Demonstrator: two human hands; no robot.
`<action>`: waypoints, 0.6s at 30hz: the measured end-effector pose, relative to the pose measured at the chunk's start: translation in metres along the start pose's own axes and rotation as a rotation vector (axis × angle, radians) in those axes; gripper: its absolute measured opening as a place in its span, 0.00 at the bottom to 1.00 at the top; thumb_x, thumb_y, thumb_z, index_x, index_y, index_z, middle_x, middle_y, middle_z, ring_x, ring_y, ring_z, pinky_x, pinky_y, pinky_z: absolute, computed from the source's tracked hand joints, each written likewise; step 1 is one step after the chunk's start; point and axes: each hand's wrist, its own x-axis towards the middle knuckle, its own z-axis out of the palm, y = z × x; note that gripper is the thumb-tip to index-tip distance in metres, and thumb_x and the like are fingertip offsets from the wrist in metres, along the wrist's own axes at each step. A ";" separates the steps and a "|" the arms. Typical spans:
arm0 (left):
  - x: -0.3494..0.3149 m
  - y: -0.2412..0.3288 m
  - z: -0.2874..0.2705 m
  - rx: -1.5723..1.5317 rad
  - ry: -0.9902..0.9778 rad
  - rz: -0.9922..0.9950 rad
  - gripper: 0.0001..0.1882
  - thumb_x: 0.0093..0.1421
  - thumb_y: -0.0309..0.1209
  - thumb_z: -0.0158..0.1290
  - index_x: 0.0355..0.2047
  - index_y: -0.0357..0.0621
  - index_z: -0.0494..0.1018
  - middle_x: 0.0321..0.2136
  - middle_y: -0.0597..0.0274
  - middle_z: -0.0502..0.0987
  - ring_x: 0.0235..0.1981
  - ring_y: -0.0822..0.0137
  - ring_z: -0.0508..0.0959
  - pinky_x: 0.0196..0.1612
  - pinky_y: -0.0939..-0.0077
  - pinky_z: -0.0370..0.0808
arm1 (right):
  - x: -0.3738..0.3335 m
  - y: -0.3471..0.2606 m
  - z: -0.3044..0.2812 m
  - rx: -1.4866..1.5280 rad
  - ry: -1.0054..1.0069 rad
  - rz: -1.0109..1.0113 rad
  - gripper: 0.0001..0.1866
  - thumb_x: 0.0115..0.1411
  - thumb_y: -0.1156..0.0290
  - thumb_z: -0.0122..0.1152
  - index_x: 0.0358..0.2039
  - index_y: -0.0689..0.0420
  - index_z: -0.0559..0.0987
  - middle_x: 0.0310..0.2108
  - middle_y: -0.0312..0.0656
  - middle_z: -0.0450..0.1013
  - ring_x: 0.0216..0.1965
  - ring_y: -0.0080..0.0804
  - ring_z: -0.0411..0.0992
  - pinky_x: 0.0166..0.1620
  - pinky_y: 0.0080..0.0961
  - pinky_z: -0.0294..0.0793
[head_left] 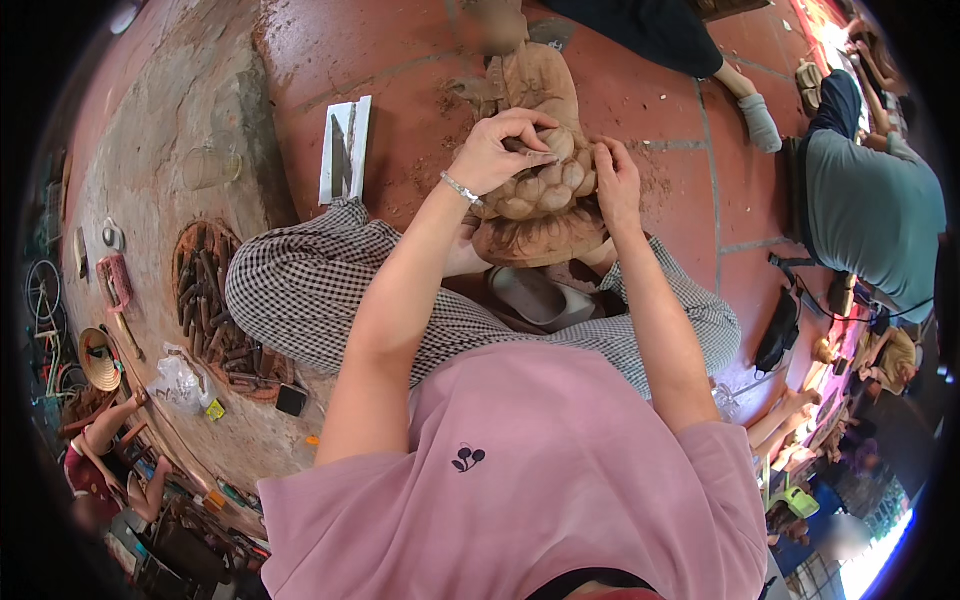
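Note:
A brown carved figure (540, 85) stands upright between my bent legs, with a cluster of smooth round lumps (545, 190) on its front and a wide rounded base (540, 240). My left hand (503, 150) is at the lumps, its thumb and fingers pinched together over their upper part. Whatever those fingertips hold, if anything, is too small to make out. On the other side my right hand (618, 182) grips the figure's edge, fingers bent against it. Below the base a grey shoe (540, 298) lies between my legs.
Left of the figure, a white sheet with grey strips (345, 150) lies on the red tiles. A round tray of carving tools (207, 290), a dark phone (291, 400) and a plastic bag (180, 383) rest on the slab. People sit nearby, one in a grey-green shirt (865, 205).

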 end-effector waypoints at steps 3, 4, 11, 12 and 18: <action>0.006 0.002 0.014 -0.037 0.045 -0.011 0.05 0.53 0.23 0.62 0.27 0.39 0.75 0.43 0.59 0.81 0.40 0.73 0.79 0.42 0.78 0.76 | 0.001 0.000 -0.001 -0.014 -0.020 0.003 0.15 0.65 0.63 0.53 0.43 0.62 0.78 0.36 0.43 0.76 0.38 0.29 0.73 0.44 0.24 0.71; 0.010 0.007 0.020 0.037 0.034 -0.047 0.06 0.54 0.23 0.62 0.27 0.38 0.75 0.43 0.59 0.81 0.39 0.73 0.79 0.41 0.78 0.76 | 0.001 -0.001 -0.002 -0.016 -0.027 0.010 0.15 0.65 0.63 0.53 0.43 0.62 0.77 0.36 0.43 0.76 0.38 0.29 0.73 0.44 0.24 0.71; 0.003 0.017 0.009 0.117 -0.038 -0.018 0.08 0.55 0.22 0.60 0.25 0.36 0.71 0.45 0.59 0.81 0.41 0.71 0.80 0.44 0.74 0.77 | -0.005 -0.007 0.001 -0.003 0.024 -0.032 0.15 0.65 0.63 0.53 0.43 0.61 0.78 0.34 0.43 0.76 0.36 0.29 0.73 0.42 0.25 0.71; 0.002 0.017 0.011 0.107 -0.005 -0.003 0.08 0.55 0.22 0.60 0.25 0.36 0.71 0.45 0.59 0.80 0.41 0.70 0.80 0.45 0.74 0.76 | -0.003 -0.005 0.000 -0.004 0.020 -0.026 0.15 0.65 0.63 0.53 0.43 0.62 0.77 0.34 0.43 0.76 0.36 0.29 0.73 0.42 0.25 0.71; -0.004 0.017 0.025 0.185 0.195 0.012 0.09 0.52 0.23 0.62 0.24 0.37 0.71 0.41 0.58 0.81 0.37 0.65 0.81 0.42 0.73 0.77 | 0.002 -0.002 0.000 -0.052 -0.005 0.003 0.16 0.65 0.62 0.52 0.43 0.62 0.77 0.34 0.44 0.76 0.36 0.31 0.73 0.42 0.26 0.71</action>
